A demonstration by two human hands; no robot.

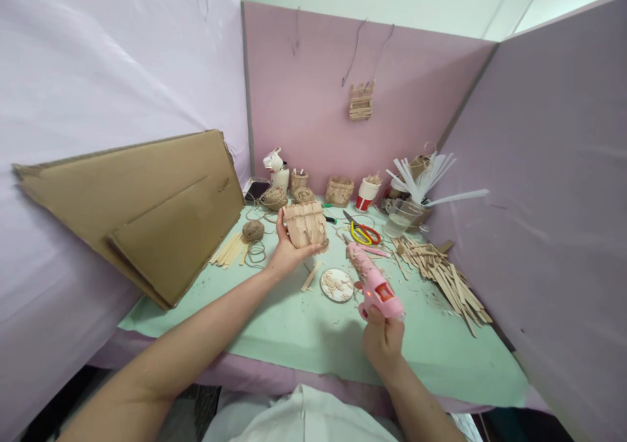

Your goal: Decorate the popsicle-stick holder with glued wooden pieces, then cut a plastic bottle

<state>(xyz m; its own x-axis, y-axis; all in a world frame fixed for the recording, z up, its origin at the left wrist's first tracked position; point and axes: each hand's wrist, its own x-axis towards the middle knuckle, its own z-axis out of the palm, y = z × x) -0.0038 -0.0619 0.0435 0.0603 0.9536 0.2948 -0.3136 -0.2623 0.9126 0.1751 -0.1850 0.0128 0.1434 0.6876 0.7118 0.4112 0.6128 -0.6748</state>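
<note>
The left hand (289, 257) is part-closed in a wide curve around a small wooden pot (304, 228), with the fingers at its left side and the thumb along its lower edge. The pot is held above the table (274, 328), slightly tilted; whether it contains anything cannot be told. The right hand (385, 334) is closed firmly around the handle of a pink glue gun (366, 267); finger pressure on the trigger cannot be determined.

Governing relation: the pot lies forward and to the left of the right hand. The long axis of the glue gun runs from the handle, near right, to the nozzle, far left. The nozzle is directed past the right side of the pot, near it but apart. The left hand is the nearer one to the pot.

Containers: a round dish (322, 287) below and between the hands carries wood scraps (337, 284). At the rear, a red-and-white paper cup (365, 196) holds thin wooden pieces (373, 179). Left of it stands a second pot (339, 192), contents not discernible. To the right is a clear plastic cup (402, 220); its contents cannot be identified.
</note>
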